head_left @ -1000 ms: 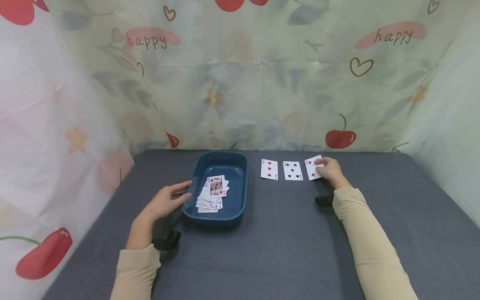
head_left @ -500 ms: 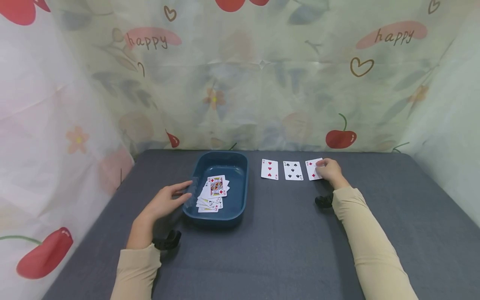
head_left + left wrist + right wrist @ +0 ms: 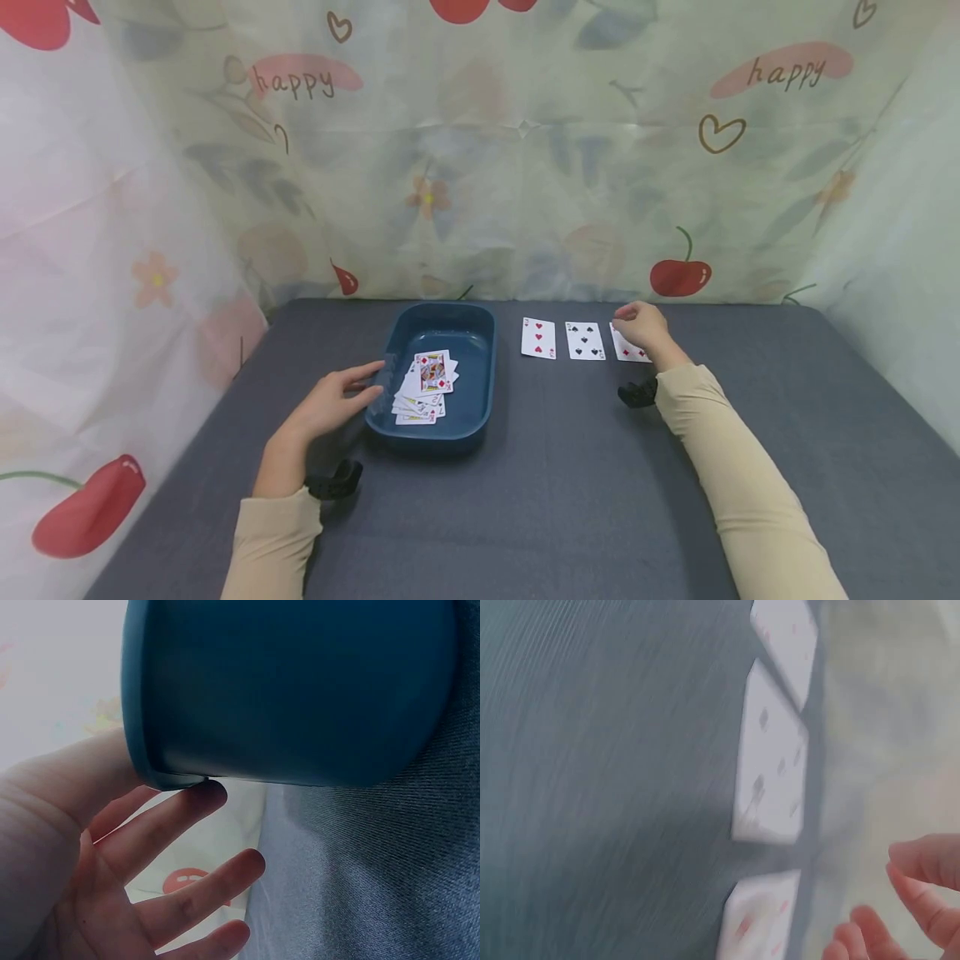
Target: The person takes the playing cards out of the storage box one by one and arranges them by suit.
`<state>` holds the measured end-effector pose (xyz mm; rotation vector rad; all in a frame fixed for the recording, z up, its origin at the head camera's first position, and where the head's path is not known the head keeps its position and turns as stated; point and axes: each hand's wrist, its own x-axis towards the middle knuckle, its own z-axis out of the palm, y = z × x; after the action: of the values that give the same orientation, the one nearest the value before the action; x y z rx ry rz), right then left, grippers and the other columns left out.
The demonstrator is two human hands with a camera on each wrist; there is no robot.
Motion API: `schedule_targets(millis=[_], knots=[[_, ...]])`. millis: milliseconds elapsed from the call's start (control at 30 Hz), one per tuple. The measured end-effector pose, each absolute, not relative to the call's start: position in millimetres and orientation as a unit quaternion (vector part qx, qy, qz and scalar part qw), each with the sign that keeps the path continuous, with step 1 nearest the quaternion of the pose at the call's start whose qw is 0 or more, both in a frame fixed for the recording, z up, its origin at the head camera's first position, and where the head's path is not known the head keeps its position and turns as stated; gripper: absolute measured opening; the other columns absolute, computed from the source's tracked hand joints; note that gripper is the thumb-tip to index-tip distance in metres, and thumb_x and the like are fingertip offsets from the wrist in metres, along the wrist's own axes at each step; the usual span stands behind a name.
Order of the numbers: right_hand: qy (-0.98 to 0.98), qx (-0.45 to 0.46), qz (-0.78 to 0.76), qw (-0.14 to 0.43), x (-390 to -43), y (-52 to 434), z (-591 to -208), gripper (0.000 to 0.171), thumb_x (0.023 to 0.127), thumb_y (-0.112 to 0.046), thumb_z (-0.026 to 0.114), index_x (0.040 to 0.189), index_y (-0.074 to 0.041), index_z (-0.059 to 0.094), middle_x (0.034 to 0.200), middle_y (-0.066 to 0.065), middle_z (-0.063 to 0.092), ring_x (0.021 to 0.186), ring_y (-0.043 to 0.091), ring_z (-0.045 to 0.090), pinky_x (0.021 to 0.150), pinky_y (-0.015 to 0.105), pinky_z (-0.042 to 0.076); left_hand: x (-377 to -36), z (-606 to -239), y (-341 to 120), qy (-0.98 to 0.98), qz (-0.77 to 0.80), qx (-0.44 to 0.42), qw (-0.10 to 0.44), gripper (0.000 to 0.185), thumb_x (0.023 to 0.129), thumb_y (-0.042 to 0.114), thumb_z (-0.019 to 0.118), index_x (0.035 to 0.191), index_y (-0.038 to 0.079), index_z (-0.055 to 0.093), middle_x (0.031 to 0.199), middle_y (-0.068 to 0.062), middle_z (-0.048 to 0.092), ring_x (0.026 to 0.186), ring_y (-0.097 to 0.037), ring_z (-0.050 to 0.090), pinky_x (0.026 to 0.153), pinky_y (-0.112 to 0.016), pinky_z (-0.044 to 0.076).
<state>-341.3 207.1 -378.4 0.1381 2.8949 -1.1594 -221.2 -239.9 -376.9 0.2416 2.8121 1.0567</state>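
Note:
My left hand (image 3: 330, 406) holds the near-left rim of a blue plastic tray (image 3: 480, 417); in the left wrist view the thumb crosses the rim while a fingertip meets the outer wall. Inside the tray lies a loose pile of playing cards (image 3: 411, 407), topped by a red-and-yellow face card of diamonds (image 3: 433, 373). Over at the right, my right hand (image 3: 643, 327) hovers over a diamonds card (image 3: 628, 350) and partly hides it. Its thumb and index tips come close together with nothing between them. Left of that card lie a five of spades (image 3: 585, 342) and a three of hearts (image 3: 538, 338).
A dark grey cloth (image 3: 555, 517) covers the table. Right behind the row of cards hangs a printed curtain (image 3: 517, 208), and another patterned sheet (image 3: 90, 317) closes off the left side. Black straps circle both wrists.
My right hand has let go of the diamonds card and shifted up and left over it; the card stays flat in the row. My left hand and the tray have not moved.

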Motion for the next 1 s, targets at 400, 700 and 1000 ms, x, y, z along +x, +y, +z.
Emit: schedule_targets(millis=[400,700,1000], knots=[[0.883,-0.133,-0.445,0.070,-330.8,111.0,-334.1,0.035,0.093,-0.017,0.053,0.124,0.001,0.052,0.130,0.023,0.054,0.120,0.035,0.051,0.097,0.045,0.044,-224.5,-379.6,-239.9,0.931,0.350,0.075,0.071,0.052,0.094,0.027,0.054,0.142,0.012,0.040,0.145,-0.021,0.040,0.128,-0.042,0.044,0.100,-0.056,0.041],[0.865,-0.192,-0.453,0.095,-318.9,44.7,-323.2,0.032,0.091,-0.016,0.058,0.120,-0.002,0.056,0.121,0.018,0.060,0.114,0.029,0.056,0.092,0.039,0.047,-222.8,-377.3,-239.4,0.932,0.347,0.073,0.072,0.052,0.094,0.027,0.054,0.142,0.012,0.040,0.145,-0.021,0.040,0.128,-0.042,0.044,0.100,-0.056,0.041],[0.864,-0.235,-0.437,0.092,-316.6,-5.4,-330.9,0.028,0.089,-0.013,0.061,0.114,-0.001,0.060,0.107,0.017,0.065,0.097,0.025,0.062,0.080,0.028,0.050,-223.7,-377.0,-240.6,0.931,0.350,0.076,0.073,0.052,0.094,0.028,0.054,0.142,0.012,0.040,0.144,-0.021,0.041,0.128,-0.042,0.045,0.099,-0.055,0.042]])
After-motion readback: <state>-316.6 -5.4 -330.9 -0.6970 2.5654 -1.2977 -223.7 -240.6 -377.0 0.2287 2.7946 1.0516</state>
